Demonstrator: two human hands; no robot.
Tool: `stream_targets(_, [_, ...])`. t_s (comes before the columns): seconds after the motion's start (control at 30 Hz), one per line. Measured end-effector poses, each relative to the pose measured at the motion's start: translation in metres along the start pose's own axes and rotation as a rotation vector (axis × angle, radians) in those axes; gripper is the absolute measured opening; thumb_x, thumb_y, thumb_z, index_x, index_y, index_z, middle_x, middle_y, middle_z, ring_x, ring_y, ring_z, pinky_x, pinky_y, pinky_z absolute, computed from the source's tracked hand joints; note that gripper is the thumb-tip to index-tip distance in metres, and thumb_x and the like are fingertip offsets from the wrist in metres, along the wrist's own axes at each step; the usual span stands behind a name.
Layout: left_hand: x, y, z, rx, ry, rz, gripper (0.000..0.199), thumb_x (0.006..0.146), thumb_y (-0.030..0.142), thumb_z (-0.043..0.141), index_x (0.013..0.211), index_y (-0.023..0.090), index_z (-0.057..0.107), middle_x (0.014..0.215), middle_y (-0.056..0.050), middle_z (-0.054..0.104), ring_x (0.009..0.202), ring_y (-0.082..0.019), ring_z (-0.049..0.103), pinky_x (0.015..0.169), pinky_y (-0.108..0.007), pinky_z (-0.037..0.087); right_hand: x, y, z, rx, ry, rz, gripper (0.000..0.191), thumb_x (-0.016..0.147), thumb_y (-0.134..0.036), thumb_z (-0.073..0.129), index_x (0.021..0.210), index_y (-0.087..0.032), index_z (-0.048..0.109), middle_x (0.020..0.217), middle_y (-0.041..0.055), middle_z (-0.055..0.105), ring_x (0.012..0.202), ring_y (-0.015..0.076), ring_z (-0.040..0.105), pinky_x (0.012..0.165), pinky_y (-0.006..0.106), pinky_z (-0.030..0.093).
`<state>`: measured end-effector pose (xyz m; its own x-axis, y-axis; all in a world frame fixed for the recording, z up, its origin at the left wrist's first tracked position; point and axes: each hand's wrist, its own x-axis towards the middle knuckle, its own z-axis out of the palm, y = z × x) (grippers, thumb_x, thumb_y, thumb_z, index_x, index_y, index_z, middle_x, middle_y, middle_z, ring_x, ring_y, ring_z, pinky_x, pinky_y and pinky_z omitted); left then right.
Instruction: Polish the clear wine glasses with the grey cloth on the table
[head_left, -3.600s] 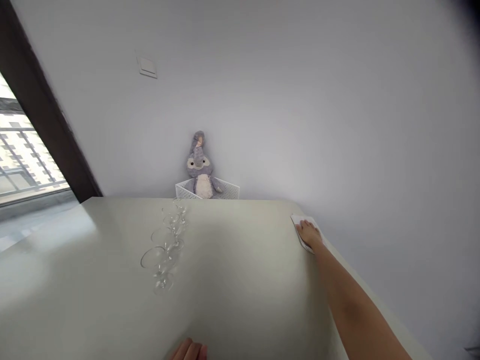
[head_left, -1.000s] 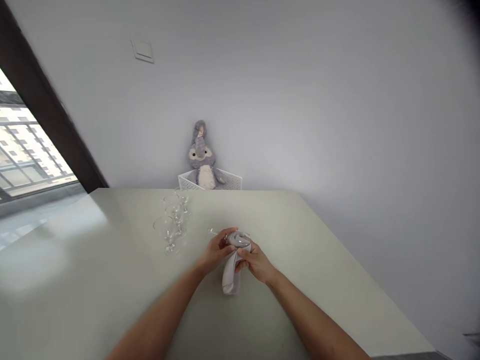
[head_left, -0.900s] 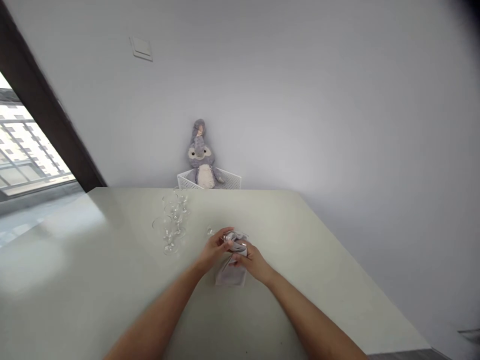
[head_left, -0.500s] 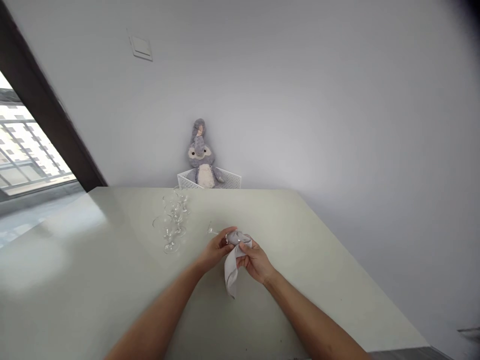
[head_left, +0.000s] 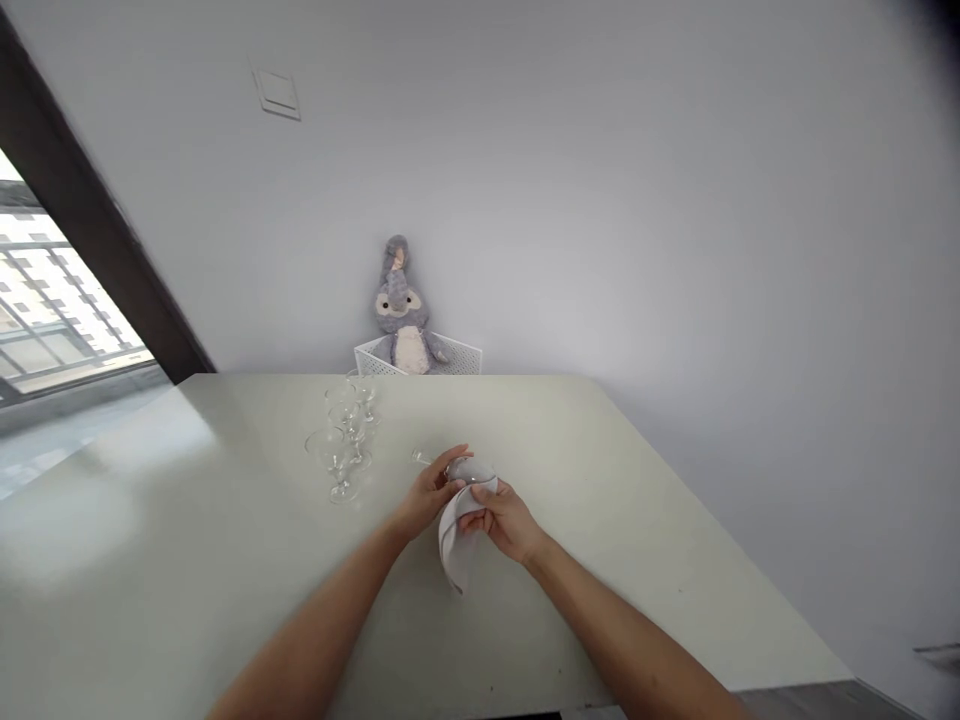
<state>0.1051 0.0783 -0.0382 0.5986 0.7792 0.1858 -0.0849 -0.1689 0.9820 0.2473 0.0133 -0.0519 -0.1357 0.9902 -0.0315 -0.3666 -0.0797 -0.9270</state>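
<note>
A clear stemmed glass point(head_left: 471, 468) lies tilted on its side between my hands, its foot pointing left past my fingers. My left hand point(head_left: 433, 496) is closed around the glass near the bowl. Pinched in my right hand point(head_left: 504, 518) is a pale grey cloth point(head_left: 454, 545), pressed to the rim side of the bowl. The cloth's loose end hangs down between my wrists. Part of the bowl is hidden by fingers and cloth. To the left, several clear stemmed glasses point(head_left: 342, 470) stand upright in a close group.
All this is on a pale, glossy table point(head_left: 600, 600). Behind its far edge, a grey plush toy point(head_left: 409, 345) sits in a white perforated basket point(head_left: 469, 358) against the wall. A dark-framed window or door is at far left.
My right hand and the cloth have shifted slightly left and down along the glass. The cloth's hanging end has swung left, and more of the bowl shows. The standing glasses stay put.
</note>
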Motion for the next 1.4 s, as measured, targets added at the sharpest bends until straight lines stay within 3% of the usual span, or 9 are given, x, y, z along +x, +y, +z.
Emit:
stream_targets(0.13, [0.001, -0.008, -0.002, 0.071, 0.047, -0.153, 0.051, 0.082, 0.053, 0.034, 0.115, 0.017, 0.051, 0.071, -0.003, 0.059, 0.062, -0.015, 0.054, 0.06, -0.029, 0.045, -0.002, 0.004, 0.002, -0.394, 0.043, -0.156, 0.023, 0.064, -0.033, 0.069, 0.082, -0.021, 0.064, 0.069, 0.0013, 0.064, 0.065, 0.0164, 0.06, 0.063, 0.028, 0.048])
stream_targets(0.33, [-0.001, 0.001, 0.002, -0.053, -0.022, -0.022, 0.054, 0.077, 0.042, 0.053, 0.126, 0.024, 0.04, 0.126, -0.009, 0.046, 0.104, -0.02, 0.049, 0.083, -0.03, 0.042, 0.0, -0.009, -0.002, 0.084, 0.087, 0.002, 0.033, 0.075, -0.045, 0.055, 0.09, -0.016, 0.06, 0.066, 0.0033, 0.064, 0.048, 0.0143, 0.057, 0.049, 0.028, 0.046])
stream_targets(0.4, [0.0, 0.004, 0.003, -0.057, -0.002, 0.008, 0.055, 0.073, 0.04, 0.059, 0.123, 0.022, 0.043, 0.12, -0.01, 0.05, 0.1, -0.02, 0.051, 0.081, -0.03, 0.043, -0.001, -0.012, 0.0, 0.145, 0.053, 0.006, 0.033, 0.075, -0.045, 0.056, 0.09, -0.016, 0.059, 0.068, 0.0038, 0.064, 0.05, 0.0141, 0.058, 0.05, 0.028, 0.046])
stream_targets(0.57, [0.002, 0.001, 0.001, 0.107, 0.114, -0.099, 0.048, 0.079, 0.052, 0.042, 0.105, 0.014, 0.056, 0.074, -0.004, 0.06, 0.064, -0.014, 0.054, 0.06, -0.027, 0.045, -0.004, -0.005, 0.006, -0.223, 0.079, -0.077, 0.021, 0.063, -0.034, 0.07, 0.077, -0.019, 0.064, 0.065, 0.0011, 0.064, 0.054, 0.0151, 0.059, 0.054, 0.028, 0.048])
stream_targets(0.67, [-0.002, 0.005, 0.002, 0.08, 0.049, -0.113, 0.049, 0.082, 0.051, 0.037, 0.113, 0.017, 0.052, 0.084, -0.005, 0.061, 0.072, -0.015, 0.055, 0.064, -0.027, 0.045, -0.003, -0.005, 0.006, -0.098, 0.095, -0.043, 0.024, 0.067, -0.038, 0.066, 0.078, -0.018, 0.063, 0.059, 0.0007, 0.062, 0.05, 0.0146, 0.058, 0.051, 0.027, 0.047])
stream_targets(0.8, [-0.005, 0.014, 0.005, -0.021, -0.055, -0.083, 0.058, 0.074, 0.042, 0.057, 0.125, 0.021, 0.04, 0.098, -0.006, 0.059, 0.084, -0.016, 0.055, 0.072, -0.027, 0.044, -0.002, -0.009, 0.003, 0.194, 0.045, 0.016, 0.035, 0.073, -0.046, 0.058, 0.09, -0.015, 0.059, 0.068, 0.0038, 0.064, 0.052, 0.0141, 0.059, 0.051, 0.027, 0.047])
stream_targets(1.0, [-0.001, 0.006, 0.002, 0.079, 0.061, -0.153, 0.048, 0.08, 0.05, 0.041, 0.107, 0.013, 0.055, 0.076, -0.004, 0.059, 0.068, -0.014, 0.053, 0.061, -0.026, 0.044, -0.003, -0.003, 0.007, -0.19, 0.086, -0.031, 0.027, 0.065, -0.035, 0.068, 0.086, -0.02, 0.064, 0.065, -0.0008, 0.063, 0.052, 0.0135, 0.059, 0.052, 0.027, 0.048])
stream_targets(1.2, [-0.004, 0.013, 0.003, 0.012, -0.029, -0.07, 0.054, 0.074, 0.041, 0.057, 0.122, 0.021, 0.042, 0.109, -0.008, 0.054, 0.089, -0.017, 0.053, 0.073, -0.027, 0.044, -0.002, -0.006, 0.005, 0.219, 0.082, 0.035, 0.034, 0.072, -0.045, 0.06, 0.089, -0.016, 0.059, 0.069, 0.0029, 0.065, 0.053, 0.0143, 0.06, 0.053, 0.029, 0.049])
stream_targets(1.4, [-0.002, 0.008, 0.003, 0.032, -0.011, -0.111, 0.05, 0.079, 0.047, 0.046, 0.119, 0.016, 0.045, 0.071, 0.0, 0.056, 0.065, -0.012, 0.052, 0.061, -0.024, 0.041, -0.003, -0.005, 0.004, -0.335, 0.055, -0.103, 0.019, 0.07, -0.035, 0.063, 0.081, -0.021, 0.064, 0.062, -0.0008, 0.062, 0.054, 0.0146, 0.06, 0.057, 0.03, 0.05])
